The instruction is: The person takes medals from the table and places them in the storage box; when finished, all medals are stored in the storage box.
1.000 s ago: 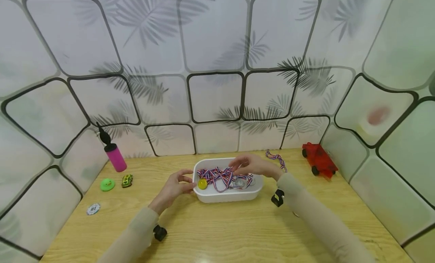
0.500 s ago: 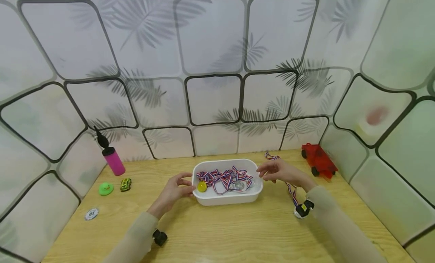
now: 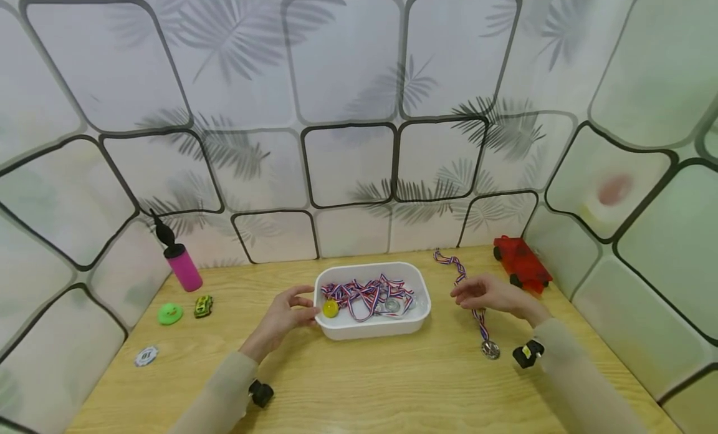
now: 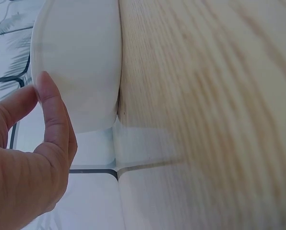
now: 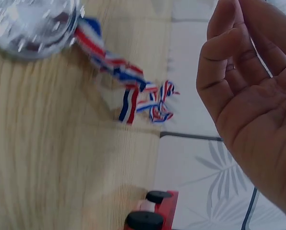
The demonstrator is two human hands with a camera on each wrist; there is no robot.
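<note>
A white plastic tub (image 3: 373,330) sits mid-table, with tangled red, white and blue ribbons (image 3: 367,290), a gold medal (image 3: 330,308) and a silver medal (image 3: 392,305) inside. My left hand (image 3: 283,318) pinches its left rim between thumb and fingers; the left wrist view shows the fingertips (image 4: 48,84) on the outer wall. To the right of the tub, my right hand (image 3: 496,295) hovers over a ribbon (image 3: 482,328) that lies stretched on the table, its fingers loosely bent and holding nothing. A silver medal (image 3: 490,349) is at that ribbon's near end, large in the right wrist view.
A red toy vehicle (image 3: 521,264) stands at the back right. On the left are a pink and black pump-like cylinder (image 3: 184,269), a green toy duck (image 3: 170,313), a small yellow-green toy car (image 3: 204,306) and a poker chip (image 3: 146,356). Patterned walls border the table (image 3: 359,384).
My right hand has moved from above the tub rightward to over the ribbon with the silver medal. The left hand has kept its grip on the tub's rim.
</note>
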